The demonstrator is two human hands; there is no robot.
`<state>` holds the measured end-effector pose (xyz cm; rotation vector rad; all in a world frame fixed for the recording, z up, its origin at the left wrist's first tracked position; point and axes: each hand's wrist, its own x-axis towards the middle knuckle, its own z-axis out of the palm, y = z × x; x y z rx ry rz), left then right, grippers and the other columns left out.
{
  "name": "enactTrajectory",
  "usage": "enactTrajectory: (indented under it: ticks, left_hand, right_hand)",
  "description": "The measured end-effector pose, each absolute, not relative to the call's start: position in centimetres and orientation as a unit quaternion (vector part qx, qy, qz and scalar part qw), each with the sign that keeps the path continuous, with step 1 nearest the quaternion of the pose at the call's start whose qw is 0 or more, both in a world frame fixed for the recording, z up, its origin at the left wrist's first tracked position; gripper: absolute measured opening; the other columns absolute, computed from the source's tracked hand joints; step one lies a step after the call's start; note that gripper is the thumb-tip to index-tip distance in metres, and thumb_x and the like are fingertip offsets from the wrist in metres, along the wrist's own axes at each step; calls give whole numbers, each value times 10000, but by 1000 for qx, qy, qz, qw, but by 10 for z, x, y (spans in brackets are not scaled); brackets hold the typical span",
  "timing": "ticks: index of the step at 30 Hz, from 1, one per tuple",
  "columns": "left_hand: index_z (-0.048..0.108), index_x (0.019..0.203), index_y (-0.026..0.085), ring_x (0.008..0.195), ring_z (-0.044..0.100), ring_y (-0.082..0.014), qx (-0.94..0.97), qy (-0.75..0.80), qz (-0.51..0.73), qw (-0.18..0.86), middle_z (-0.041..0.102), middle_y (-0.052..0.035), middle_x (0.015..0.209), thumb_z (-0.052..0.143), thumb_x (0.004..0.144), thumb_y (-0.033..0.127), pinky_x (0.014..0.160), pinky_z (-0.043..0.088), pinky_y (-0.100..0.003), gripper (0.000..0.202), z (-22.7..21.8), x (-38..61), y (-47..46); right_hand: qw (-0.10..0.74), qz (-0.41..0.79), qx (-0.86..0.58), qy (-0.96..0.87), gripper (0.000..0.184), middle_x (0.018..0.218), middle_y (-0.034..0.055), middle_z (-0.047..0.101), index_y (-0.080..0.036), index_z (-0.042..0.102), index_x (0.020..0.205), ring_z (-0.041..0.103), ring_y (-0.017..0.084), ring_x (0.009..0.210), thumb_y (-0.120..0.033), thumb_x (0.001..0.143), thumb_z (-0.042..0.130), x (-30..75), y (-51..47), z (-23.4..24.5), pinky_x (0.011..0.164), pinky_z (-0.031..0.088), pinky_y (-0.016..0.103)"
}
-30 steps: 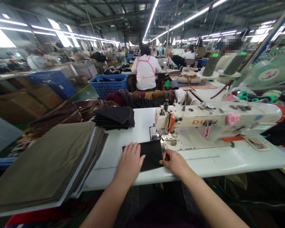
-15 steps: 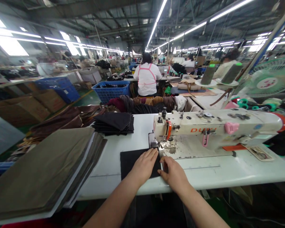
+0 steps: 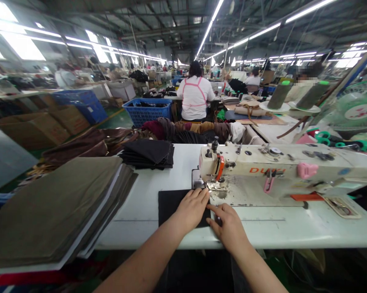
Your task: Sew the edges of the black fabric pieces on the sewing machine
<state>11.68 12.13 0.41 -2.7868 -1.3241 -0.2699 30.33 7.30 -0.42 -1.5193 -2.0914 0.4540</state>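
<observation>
Touching black fabric (image 3: 172, 204), both hands (image 3: 193, 207) (image 3: 227, 224) rest by a machine (image 3: 285, 188) lettered "DU…"

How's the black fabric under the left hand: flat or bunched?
Flat: the black fabric lies smooth on the white table, visible edges straight, left hand resting on it. Cannot tell whether it's folded double.

Sewing machine (image 3: 281, 167) there on the table's (image 3: 180, 175) right side, cloth panel (image 3: 169, 205) just before its needle end. Left hand (image 3: 193, 209) on the panel, right hand (image 3: 227, 226) at its right edge. Off to the left, a fabric stack (image 3: 55, 203); back and left of the panel, a second pile (image 3: 148, 154). Behind the table, heaped cloth (image 3: 189, 127); past that, a basket (image 3: 146, 112), with a person (image 3: 195, 97) to its right.
</observation>
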Motion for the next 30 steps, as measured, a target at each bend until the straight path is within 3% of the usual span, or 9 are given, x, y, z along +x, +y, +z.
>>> enactTrajectory:
  ticks: [30]
  left_hand:
    - [494,1455,171,1419,467,-241,-884,-447,-134,8,529,-85,1517,419,1009,159,1194,378,-420,453,0,117,126]
  right_hand:
    - [240,169,-567,-770,417,845,31,576,-311,662,1321,571,202,817,-307,904,658,304,81,1,805,488,361]
